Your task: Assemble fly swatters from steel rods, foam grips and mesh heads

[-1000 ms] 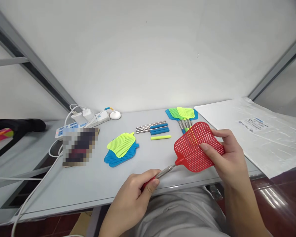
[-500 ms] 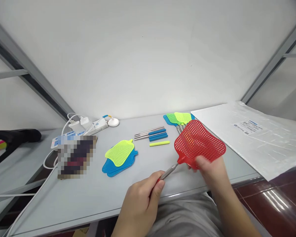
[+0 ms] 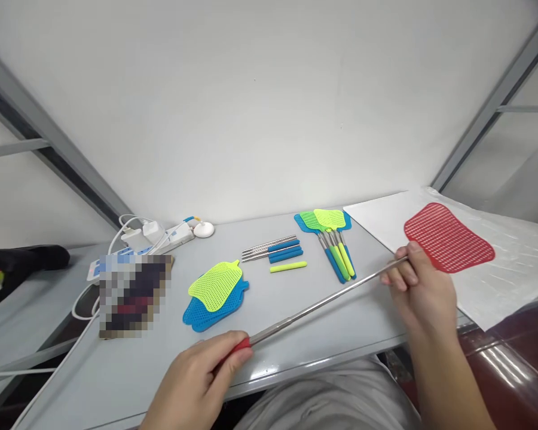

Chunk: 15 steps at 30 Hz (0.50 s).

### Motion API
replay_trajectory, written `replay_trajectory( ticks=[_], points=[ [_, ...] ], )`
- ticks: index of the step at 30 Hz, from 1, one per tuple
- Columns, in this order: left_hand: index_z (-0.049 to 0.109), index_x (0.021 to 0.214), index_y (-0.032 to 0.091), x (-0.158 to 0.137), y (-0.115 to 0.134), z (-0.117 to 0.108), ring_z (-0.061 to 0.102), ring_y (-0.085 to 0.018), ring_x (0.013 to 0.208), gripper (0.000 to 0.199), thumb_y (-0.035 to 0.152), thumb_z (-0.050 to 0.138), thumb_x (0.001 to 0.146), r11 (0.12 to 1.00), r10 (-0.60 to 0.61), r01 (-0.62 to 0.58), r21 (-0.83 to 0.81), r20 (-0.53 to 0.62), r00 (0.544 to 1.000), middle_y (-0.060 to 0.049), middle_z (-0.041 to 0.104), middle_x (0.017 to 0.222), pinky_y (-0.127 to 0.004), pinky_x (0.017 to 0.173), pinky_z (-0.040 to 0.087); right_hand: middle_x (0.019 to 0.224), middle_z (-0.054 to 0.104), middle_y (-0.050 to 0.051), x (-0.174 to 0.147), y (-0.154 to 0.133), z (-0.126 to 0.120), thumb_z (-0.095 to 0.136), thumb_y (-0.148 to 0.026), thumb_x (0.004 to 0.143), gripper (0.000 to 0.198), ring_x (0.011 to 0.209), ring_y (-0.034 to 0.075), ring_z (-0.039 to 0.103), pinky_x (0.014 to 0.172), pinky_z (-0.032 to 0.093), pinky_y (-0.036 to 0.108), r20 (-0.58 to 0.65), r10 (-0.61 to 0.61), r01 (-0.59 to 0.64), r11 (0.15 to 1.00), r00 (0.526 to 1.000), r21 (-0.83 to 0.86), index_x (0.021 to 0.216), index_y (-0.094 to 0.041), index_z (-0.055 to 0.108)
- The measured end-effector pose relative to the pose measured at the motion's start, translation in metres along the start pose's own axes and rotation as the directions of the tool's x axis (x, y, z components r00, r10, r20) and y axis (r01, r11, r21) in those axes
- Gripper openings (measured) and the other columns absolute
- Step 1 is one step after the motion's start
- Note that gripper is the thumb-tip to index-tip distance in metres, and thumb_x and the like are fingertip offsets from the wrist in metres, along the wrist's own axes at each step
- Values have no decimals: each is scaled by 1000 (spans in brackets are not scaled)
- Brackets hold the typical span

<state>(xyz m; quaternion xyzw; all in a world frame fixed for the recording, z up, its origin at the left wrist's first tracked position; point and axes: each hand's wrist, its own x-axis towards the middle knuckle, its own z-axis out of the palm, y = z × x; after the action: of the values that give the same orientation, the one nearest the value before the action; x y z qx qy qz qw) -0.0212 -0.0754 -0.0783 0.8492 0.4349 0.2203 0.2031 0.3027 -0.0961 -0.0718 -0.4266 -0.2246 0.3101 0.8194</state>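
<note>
A red fly swatter with a long, drawn-out metal rod is held in both hands above the front of the table. My left hand is closed around its red handle. Near the head, my right hand grips the far end of the rod. Several assembled fly swatters in blue, green and yellow lie at the back right. Left of them are metal rods with blue grips and a loose yellow grip. A yellow swatter head rests on blue swatter heads.
A white plastic package lies at the right, partly behind the red swatter head. On the left are a power strip with plugs, a round white device, white cables and a blurred-out object. Grey metal frames flank the table.
The swatter's rod has been pulled out from short to long. My right hand has moved right with the red head, while my left hand has gone left and down with the handle.
</note>
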Motion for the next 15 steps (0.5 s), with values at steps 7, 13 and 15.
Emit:
replay_trajectory(
  ticks=[7,13,15],
  points=[
    [74,98,32,-2,1,-2,67,-20,71,36,48,81,66,959,-278,193,-208,-546,790,1,72,81,-27,59,53,48,42,-9,3,-7,-4,66,-44,88,30,42,6,45,53,53,21,22,-22,20,996,1000,88,77,-16,64],
    [60,128,35,8,32,-7,60,-16,75,65,29,83,68,791,-580,54,-610,-718,385,5,63,80,-34,78,56,49,41,-10,-1,-4,1,73,-43,82,28,42,5,43,52,52,19,-60,-18,28,987,998,158,77,-18,62],
    [63,122,33,13,35,-9,57,-13,69,47,24,74,78,656,-684,-103,-748,-647,337,6,60,76,-34,78,58,50,41,-10,-4,-3,5,72,-44,83,28,43,6,44,54,52,20,-52,1,9,984,999,176,78,-19,61]
  ],
)
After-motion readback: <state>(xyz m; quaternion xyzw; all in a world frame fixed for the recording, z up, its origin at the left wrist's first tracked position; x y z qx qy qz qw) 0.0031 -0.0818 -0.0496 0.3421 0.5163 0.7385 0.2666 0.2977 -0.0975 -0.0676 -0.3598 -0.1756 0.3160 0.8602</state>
